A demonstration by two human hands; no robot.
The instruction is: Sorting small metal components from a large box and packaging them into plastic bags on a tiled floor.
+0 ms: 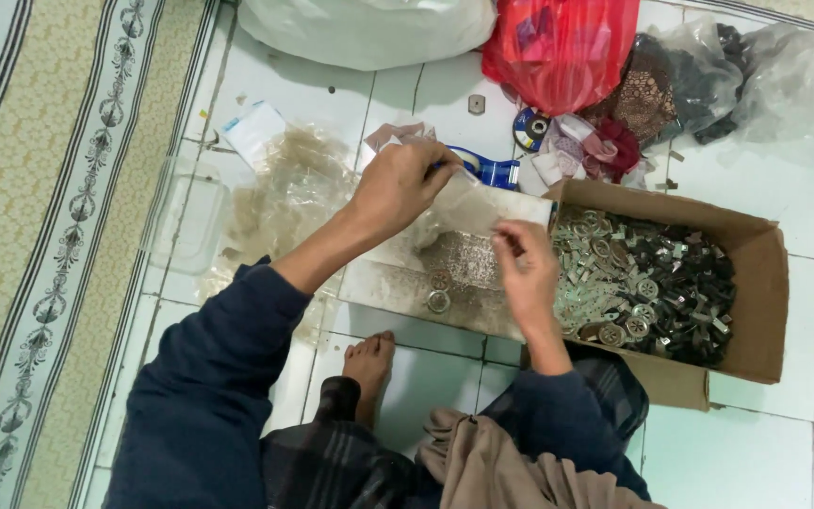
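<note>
Left hand: your left hand [398, 184] is closed on the upper left end of a small clear plastic bag [478, 203], fingers curled over its edge, above the near side of the metal tray.
Right hand: your right hand [525, 269] pinches the lower right edge of the same bag between thumb and fingertips, just beside the left wall of the cardboard box.
Bag: you hold it stretched between both hands, slanting from upper left to lower right; it is translucent and what is inside it I cannot tell.
Tape dispenser: a blue tape dispenser [484, 170] lies on the floor just behind your left hand, partly hidden by it.
Tray: a flat, dull metal tray [398, 283] sits under your hands with a few round metal parts [439, 292] lying on it.
Box: an open cardboard box [756, 283] to your right is filled with small metal pieces [643, 283], silver ones toward the left and darker ones toward the right.
Left of tray: a heap of clear plastic bags [284, 188] lies on the white tiled floor [756, 452], next to a patterned mat [58, 236].
Far side: a white sack [360, 28], a red plastic bag [562, 42] and grey plastic bags [737, 75] lie beyond the box.
Body: your bare foot [369, 363] rests on the tiles just in front of the tray.
</note>
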